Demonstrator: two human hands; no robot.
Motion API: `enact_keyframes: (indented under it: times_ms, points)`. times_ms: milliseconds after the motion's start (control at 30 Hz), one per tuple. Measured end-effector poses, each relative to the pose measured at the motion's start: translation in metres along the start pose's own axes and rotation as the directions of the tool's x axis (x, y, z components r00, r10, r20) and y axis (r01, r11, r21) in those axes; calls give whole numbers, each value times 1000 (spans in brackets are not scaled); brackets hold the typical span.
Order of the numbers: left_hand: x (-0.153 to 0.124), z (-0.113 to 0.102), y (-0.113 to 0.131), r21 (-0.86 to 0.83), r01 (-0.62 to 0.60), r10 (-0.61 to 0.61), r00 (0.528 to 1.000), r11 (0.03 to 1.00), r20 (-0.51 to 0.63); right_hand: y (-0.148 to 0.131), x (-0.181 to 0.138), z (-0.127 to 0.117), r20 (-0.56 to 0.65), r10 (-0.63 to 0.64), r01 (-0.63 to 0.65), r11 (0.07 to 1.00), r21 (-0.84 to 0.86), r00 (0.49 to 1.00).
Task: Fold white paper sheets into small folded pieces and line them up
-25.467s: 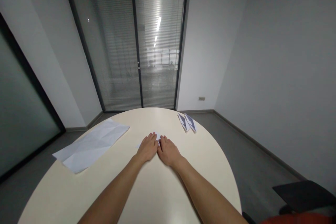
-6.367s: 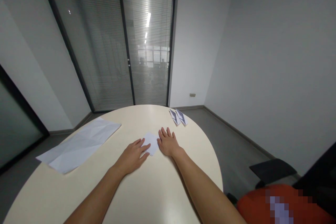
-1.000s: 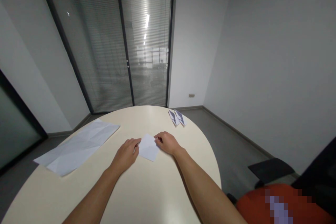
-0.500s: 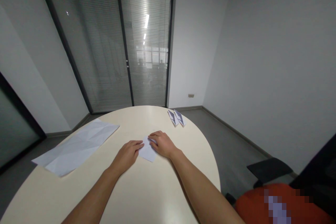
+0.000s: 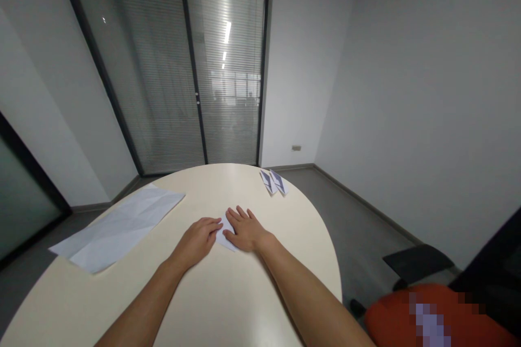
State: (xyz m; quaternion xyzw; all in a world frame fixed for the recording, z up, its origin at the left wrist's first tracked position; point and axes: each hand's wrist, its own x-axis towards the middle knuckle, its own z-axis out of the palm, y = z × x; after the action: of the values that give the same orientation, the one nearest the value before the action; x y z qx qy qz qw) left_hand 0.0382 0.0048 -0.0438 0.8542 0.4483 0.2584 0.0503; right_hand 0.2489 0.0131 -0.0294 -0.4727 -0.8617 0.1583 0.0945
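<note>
A small folded white paper [image 5: 224, 237] lies on the round cream table [image 5: 228, 293], mostly covered. My right hand [image 5: 243, 229] lies flat on it with fingers stretched out, pressing it down. My left hand [image 5: 197, 238] rests on the table at the paper's left edge, fingertips touching it, fingers loosely extended.
A large creased white sheet [image 5: 118, 226] lies at the table's left. Two small folded paper pieces [image 5: 274, 182] with dark markings sit near the far right edge. A black and orange chair [image 5: 431, 293] stands to the right. Glass doors with blinds [image 5: 183, 76] are behind.
My right hand has folded the paper over leftward and flattened out on top of it. More of the paper is covered now. My left hand has hardly moved.
</note>
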Motion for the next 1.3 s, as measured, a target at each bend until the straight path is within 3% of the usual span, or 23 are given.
enact_keyframes:
  times_ms: [267, 367, 500, 600, 767, 1100, 1300]
  points:
    - [-3, 4, -2, 3, 5, -5, 1000, 1000, -27, 7, -1, 1, -77, -10, 9, 1000, -11, 997]
    - [-3, 5, -4, 10, -15, 15, 999, 1000, -33, 6, -2, 0, -116, -105, 101, 994, -34, 988]
    - [-2, 4, -3, 8, -36, 36, 999, 999, -31, 5, -2, 0, -52, -208, 207, 978, -26, 977]
    - [-2, 4, -3, 17, -22, 22, 999, 1000, -28, 5, -1, 0, -13, -139, 138, 990, -12, 990]
    - [-3, 6, -4, 27, -18, 19, 999, 999, -40, 6, -2, -1, -53, -46, 45, 999, -14, 998]
    - [-2, 6, -3, 27, -16, 18, 999, 1000, -49, 5, -2, -2, -107, -199, 197, 980, -29, 974]
    - [-1, 4, -1, 43, -3, 4, 1000, 999, -26, 5, -1, -3, -74, -111, 112, 994, 3, 991]
